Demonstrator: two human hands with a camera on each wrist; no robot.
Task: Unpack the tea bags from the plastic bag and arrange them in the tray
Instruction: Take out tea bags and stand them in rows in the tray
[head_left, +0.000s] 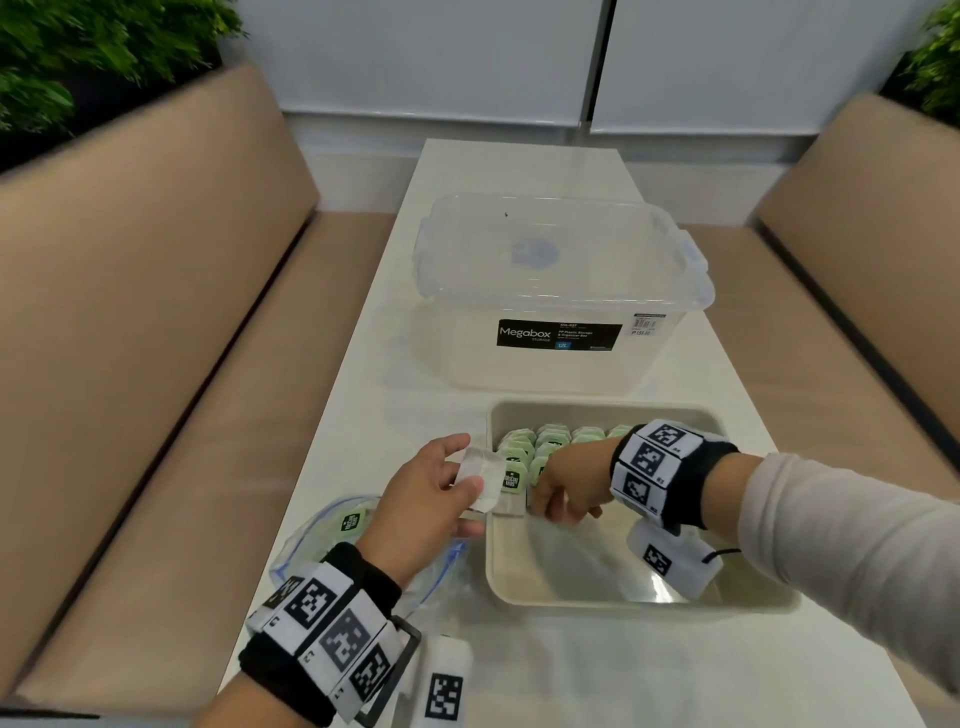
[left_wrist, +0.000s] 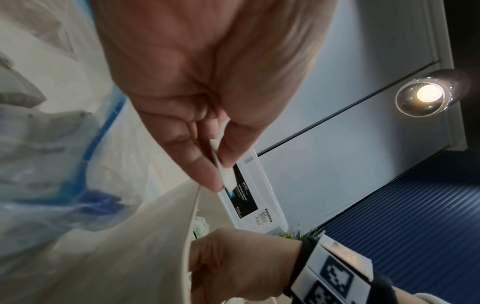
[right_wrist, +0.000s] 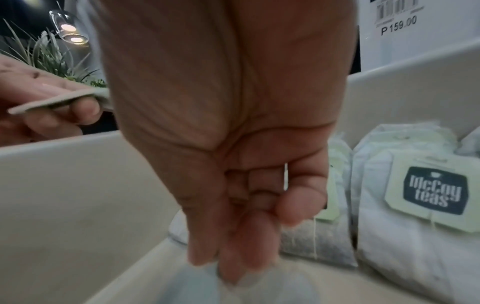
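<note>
The tea bags (head_left: 540, 447) in my tray (head_left: 571, 597) are pale green and white, each with a cream tag printed with a dark badge and light lettering. The tray is beige. The tea bag (head_left: 480, 480) I hold is plain white. The plastic bag (head_left: 311, 540) is clear with a blue strip along its mouth. The storage box (head_left: 556, 291) is clear, with a black label in white lettering and bluish clips. The counter (head_left: 519, 166) is off-white. My wrist bands (head_left: 332, 629) are black with black-and-white square codes. My sleeve (head_left: 841, 545) is cream. The benches (head_left: 156, 322) are tan.
</note>
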